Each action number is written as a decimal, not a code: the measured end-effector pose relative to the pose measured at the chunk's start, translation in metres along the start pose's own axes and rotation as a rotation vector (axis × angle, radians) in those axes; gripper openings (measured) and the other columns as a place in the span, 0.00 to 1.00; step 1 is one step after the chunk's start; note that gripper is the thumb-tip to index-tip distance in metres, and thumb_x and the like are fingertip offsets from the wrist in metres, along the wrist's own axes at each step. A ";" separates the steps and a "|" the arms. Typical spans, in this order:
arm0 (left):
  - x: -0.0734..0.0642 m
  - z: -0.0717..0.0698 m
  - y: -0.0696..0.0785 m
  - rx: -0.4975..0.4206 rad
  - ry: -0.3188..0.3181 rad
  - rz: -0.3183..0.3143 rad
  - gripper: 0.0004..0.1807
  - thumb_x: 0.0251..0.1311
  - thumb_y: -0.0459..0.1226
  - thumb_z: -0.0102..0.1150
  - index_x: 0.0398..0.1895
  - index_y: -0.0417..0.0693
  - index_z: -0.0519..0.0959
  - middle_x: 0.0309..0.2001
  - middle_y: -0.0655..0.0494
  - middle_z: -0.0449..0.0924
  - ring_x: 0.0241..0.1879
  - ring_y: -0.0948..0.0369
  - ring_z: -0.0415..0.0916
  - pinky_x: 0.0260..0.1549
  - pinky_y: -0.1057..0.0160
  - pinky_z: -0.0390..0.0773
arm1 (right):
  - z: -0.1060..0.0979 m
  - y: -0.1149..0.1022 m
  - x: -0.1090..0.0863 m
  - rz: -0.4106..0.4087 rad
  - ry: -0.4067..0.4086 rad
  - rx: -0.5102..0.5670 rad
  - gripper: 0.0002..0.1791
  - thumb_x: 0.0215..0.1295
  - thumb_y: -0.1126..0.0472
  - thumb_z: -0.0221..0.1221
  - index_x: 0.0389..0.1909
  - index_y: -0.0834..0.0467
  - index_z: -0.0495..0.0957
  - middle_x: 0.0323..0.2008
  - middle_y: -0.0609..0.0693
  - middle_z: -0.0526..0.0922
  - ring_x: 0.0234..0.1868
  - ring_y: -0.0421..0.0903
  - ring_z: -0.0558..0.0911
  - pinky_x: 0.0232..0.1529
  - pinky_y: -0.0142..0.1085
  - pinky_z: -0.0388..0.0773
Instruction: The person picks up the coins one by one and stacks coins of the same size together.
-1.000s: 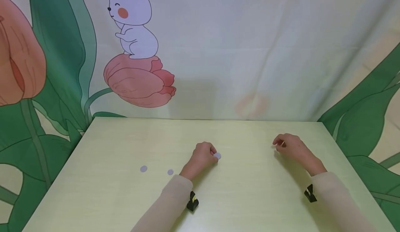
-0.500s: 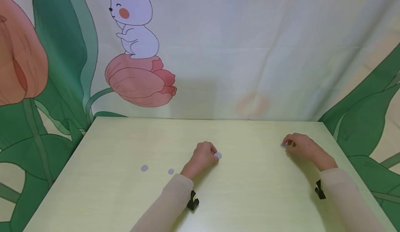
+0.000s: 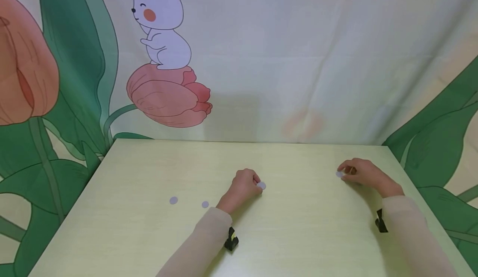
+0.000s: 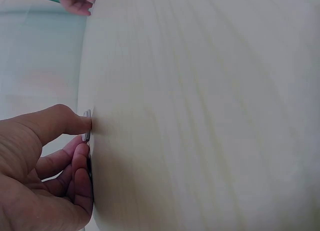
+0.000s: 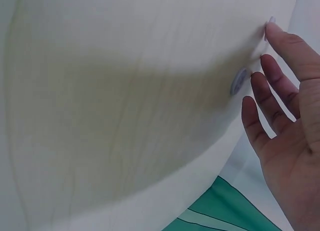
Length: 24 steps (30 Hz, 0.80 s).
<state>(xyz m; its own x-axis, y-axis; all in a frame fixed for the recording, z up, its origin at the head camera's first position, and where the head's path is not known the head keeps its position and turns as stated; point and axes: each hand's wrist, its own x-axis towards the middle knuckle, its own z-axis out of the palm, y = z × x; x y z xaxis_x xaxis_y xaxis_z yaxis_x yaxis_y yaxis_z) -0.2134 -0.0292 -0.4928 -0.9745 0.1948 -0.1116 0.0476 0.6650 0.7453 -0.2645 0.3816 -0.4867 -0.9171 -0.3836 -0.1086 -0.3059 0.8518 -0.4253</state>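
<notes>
My left hand [image 3: 242,185] pinches a silver-grey coin [image 3: 262,185] at the table's middle, its thumb and curled fingers at the coin's edge. In the left wrist view that coin [image 4: 86,126] shows almost edge-on. Over at the far right, my right hand [image 3: 364,175] is around another coin [image 3: 339,173]. Its fingers are loosely bent and spread in the right wrist view, where the coin [image 5: 239,81], with a faint relief, lies on the table just beyond the fingertips. Whether a finger touches it is hard to tell. Two more coins, a larger [image 3: 173,200] and a smaller [image 3: 205,204], lie left of my left hand.
A pale yellow-green table [image 3: 298,235] fills the lower view. Behind its far edge hangs a cloth [image 3: 261,40] printed with a rabbit, tulips and leaves. Both sleeves carry a black strap piece near the wrist.
My right hand has shifted to the right since one second ago, and the coin by its fingers now shows plainly. My left hand and the two coins beside it hold their places.
</notes>
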 end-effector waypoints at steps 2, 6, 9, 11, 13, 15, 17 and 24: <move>0.000 0.000 0.000 -0.002 -0.003 -0.001 0.09 0.52 0.28 0.73 0.36 0.36 0.84 0.30 0.53 0.79 0.32 0.59 0.73 0.35 0.62 0.77 | 0.001 0.002 0.001 0.008 0.002 0.011 0.15 0.67 0.59 0.67 0.52 0.59 0.81 0.44 0.54 0.81 0.45 0.52 0.78 0.46 0.47 0.77; -0.001 0.000 0.000 -0.001 -0.003 0.003 0.09 0.51 0.27 0.73 0.36 0.36 0.84 0.30 0.53 0.78 0.31 0.59 0.73 0.34 0.62 0.76 | 0.002 0.001 0.001 0.032 0.006 0.037 0.15 0.67 0.56 0.67 0.50 0.59 0.81 0.44 0.54 0.81 0.45 0.52 0.78 0.47 0.47 0.76; -0.001 0.000 0.000 0.002 -0.003 0.010 0.09 0.51 0.28 0.73 0.35 0.36 0.84 0.29 0.54 0.78 0.31 0.59 0.72 0.33 0.63 0.76 | 0.002 -0.001 0.000 0.046 0.010 0.039 0.15 0.68 0.54 0.67 0.49 0.58 0.82 0.45 0.54 0.81 0.45 0.51 0.77 0.48 0.48 0.76; -0.001 0.000 0.000 0.000 -0.002 0.014 0.09 0.51 0.28 0.73 0.35 0.36 0.84 0.29 0.54 0.78 0.31 0.60 0.72 0.33 0.63 0.75 | 0.002 -0.002 -0.001 0.050 0.011 0.042 0.15 0.68 0.53 0.66 0.49 0.58 0.82 0.45 0.54 0.81 0.45 0.51 0.77 0.49 0.48 0.75; 0.000 0.000 0.000 -0.006 -0.001 0.013 0.08 0.51 0.28 0.73 0.35 0.36 0.84 0.29 0.54 0.79 0.31 0.60 0.73 0.33 0.63 0.76 | 0.003 -0.002 -0.001 0.052 0.014 0.043 0.15 0.68 0.53 0.66 0.48 0.57 0.81 0.45 0.53 0.80 0.45 0.51 0.76 0.49 0.48 0.75; 0.000 0.000 0.000 -0.012 -0.002 0.013 0.08 0.51 0.28 0.73 0.35 0.36 0.84 0.29 0.54 0.79 0.31 0.60 0.73 0.33 0.63 0.77 | 0.004 -0.001 -0.002 0.053 0.020 0.052 0.14 0.68 0.53 0.66 0.48 0.57 0.81 0.44 0.53 0.80 0.45 0.50 0.76 0.49 0.48 0.75; 0.000 0.001 0.000 -0.019 0.000 0.013 0.08 0.51 0.28 0.73 0.34 0.37 0.84 0.29 0.54 0.79 0.31 0.60 0.74 0.34 0.63 0.77 | 0.005 0.000 -0.002 0.052 0.026 0.059 0.14 0.68 0.52 0.66 0.47 0.57 0.81 0.44 0.52 0.80 0.44 0.49 0.75 0.48 0.47 0.75; 0.000 0.002 -0.002 -0.034 0.008 0.020 0.09 0.50 0.27 0.74 0.34 0.37 0.84 0.29 0.54 0.80 0.31 0.59 0.75 0.34 0.62 0.78 | 0.007 0.001 0.002 0.046 0.044 0.074 0.13 0.68 0.54 0.66 0.43 0.61 0.80 0.40 0.52 0.80 0.41 0.48 0.75 0.46 0.45 0.75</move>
<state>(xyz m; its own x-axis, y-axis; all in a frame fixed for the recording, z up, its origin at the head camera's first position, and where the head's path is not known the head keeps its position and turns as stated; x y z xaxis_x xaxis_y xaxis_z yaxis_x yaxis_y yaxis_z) -0.2135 -0.0291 -0.4953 -0.9751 0.2019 -0.0914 0.0596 0.6359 0.7695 -0.2643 0.3793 -0.4940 -0.9407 -0.3270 -0.0903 -0.2449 0.8389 -0.4860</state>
